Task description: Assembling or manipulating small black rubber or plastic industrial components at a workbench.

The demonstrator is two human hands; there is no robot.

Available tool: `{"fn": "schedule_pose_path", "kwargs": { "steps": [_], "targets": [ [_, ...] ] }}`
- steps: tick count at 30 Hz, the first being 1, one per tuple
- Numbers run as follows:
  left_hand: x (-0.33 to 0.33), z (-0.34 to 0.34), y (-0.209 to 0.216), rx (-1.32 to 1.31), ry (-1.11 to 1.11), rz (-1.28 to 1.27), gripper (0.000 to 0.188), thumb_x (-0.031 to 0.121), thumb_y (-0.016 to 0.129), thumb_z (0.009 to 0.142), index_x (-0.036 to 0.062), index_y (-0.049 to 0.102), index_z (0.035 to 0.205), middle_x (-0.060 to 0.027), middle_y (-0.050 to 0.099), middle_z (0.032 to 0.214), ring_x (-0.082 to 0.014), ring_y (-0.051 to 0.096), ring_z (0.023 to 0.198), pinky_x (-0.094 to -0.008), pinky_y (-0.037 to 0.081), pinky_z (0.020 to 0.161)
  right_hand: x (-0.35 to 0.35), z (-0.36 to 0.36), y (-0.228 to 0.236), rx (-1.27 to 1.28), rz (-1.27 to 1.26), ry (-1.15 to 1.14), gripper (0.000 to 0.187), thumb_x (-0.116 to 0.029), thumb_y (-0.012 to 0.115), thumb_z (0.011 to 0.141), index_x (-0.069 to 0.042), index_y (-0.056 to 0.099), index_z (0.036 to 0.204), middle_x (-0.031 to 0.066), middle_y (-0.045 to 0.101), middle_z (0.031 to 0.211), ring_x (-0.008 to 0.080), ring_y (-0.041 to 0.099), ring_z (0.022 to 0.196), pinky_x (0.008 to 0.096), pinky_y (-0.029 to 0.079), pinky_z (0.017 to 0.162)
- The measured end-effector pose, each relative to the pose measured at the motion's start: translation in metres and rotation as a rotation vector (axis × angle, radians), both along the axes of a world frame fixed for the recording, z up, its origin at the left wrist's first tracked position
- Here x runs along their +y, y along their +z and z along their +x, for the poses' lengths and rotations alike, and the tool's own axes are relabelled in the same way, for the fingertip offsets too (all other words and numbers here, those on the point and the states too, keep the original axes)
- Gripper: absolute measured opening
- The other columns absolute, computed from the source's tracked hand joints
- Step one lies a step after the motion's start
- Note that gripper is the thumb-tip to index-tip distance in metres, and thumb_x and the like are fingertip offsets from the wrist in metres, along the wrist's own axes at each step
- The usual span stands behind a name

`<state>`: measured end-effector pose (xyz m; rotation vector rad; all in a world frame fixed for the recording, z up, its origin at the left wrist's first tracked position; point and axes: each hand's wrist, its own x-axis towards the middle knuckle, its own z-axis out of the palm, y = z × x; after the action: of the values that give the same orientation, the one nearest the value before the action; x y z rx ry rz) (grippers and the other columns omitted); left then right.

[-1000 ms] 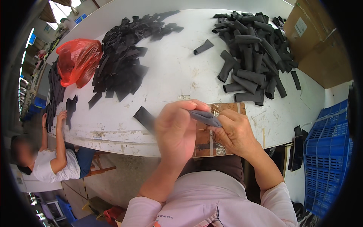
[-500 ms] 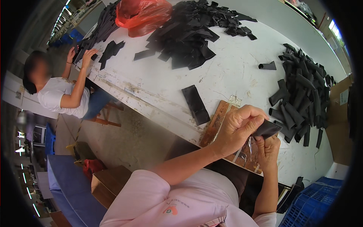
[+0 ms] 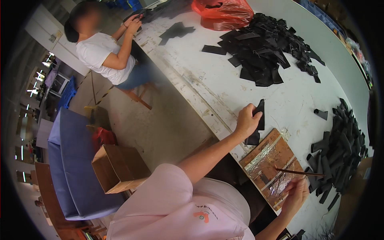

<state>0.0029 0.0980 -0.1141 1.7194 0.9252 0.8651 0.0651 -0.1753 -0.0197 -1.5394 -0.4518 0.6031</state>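
My left hand [image 3: 249,122] is closed with thumb and fingers on a black fabric piece [image 3: 261,114] at the table's near edge. More black fabric [image 3: 253,139] shows just below that hand; whether it is the same piece I cannot tell. My right hand [image 3: 296,196] is at the near right corner of a brown wooden board [image 3: 272,150] with shiny tape strips across it. Its fingers are curled together, and what they hold, if anything, is hidden. Just beyond its fingertips a thin dark brown stick [image 3: 300,173] extends over the board toward the right.
Black fabric tubes [image 3: 340,148] are heaped at the right, with a single tube [image 3: 321,114] apart. Flat black pieces [image 3: 260,52] form a pile at the back, beside a red plastic bag [image 3: 224,16]. Another person [image 3: 106,48] sits at the far left, handling dark material.
My hands have parted: the left moved left to the black fabric by the board, the right dropped toward the board. The piece formerly between them is no longer there. The view has shifted.
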Motion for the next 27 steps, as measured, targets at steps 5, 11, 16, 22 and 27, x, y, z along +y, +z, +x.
{"fn": "schedule_pose_path", "kwargs": {
  "steps": [5,11,16,22,27],
  "targets": [
    [-0.074,-0.012,0.073,-0.667,-0.299,-0.827,0.011,0.005,0.057,0.079,-0.0005,0.05,0.086,-0.001,0.053,0.075,-0.0073,0.05,0.069,-0.0227,0.042,0.061,0.047,-0.055,-0.016,-0.072,-0.022,0.131,0.05,-0.047,0.047,0.085,0.0,0.05,0.098,0.0046,0.053,0.079,0.0093,0.05,0.066,0.0197,0.039,0.05],
    [-0.116,-0.025,0.078,-0.588,-0.431,-0.989,0.016,0.0,0.057,0.074,0.0014,0.048,0.087,-0.0007,0.05,0.077,-0.0077,0.048,0.073,-0.0218,0.041,0.066,0.052,-0.051,-0.02,-0.21,0.125,-0.346,0.034,-0.028,0.054,0.086,0.003,0.053,0.1,0.0061,0.055,0.088,0.0122,0.053,0.078,0.0217,0.044,0.067],
    [-0.113,-0.038,0.1,-0.532,-0.416,-0.861,0.019,0.012,0.059,0.072,0.003,0.049,0.086,-0.0021,0.05,0.075,-0.0102,0.047,0.07,-0.0252,0.038,0.065,0.04,-0.052,-0.002,-0.291,-0.066,-0.372,0.023,-0.014,0.061,0.078,0.005,0.061,0.09,0.017,0.06,0.091,0.0228,0.058,0.076,0.0326,0.049,0.066],
    [-0.118,-0.033,0.094,-0.228,-0.683,-0.555,0.016,0.02,0.059,0.075,0.0053,0.053,0.078,-0.0031,0.056,0.075,-0.0115,0.052,0.075,-0.0261,0.039,0.067,0.029,-0.046,0.009,-0.398,-0.11,-0.248,0.025,-0.015,0.06,0.079,0.003,0.059,0.097,0.0167,0.06,0.091,0.0248,0.058,0.079,0.0334,0.05,0.07],
    [-0.132,-0.024,0.079,-0.415,-0.455,-0.755,0.012,0.016,0.057,0.081,0.0051,0.054,0.079,0.001,0.052,0.075,-0.0064,0.047,0.074,-0.0212,0.038,0.068,0.027,-0.044,-0.009,-0.098,0.163,-0.251,0.025,-0.014,0.054,0.084,0.003,0.052,0.103,0.0079,0.057,0.093,0.0139,0.055,0.081,0.0248,0.046,0.07]
  ]
}}
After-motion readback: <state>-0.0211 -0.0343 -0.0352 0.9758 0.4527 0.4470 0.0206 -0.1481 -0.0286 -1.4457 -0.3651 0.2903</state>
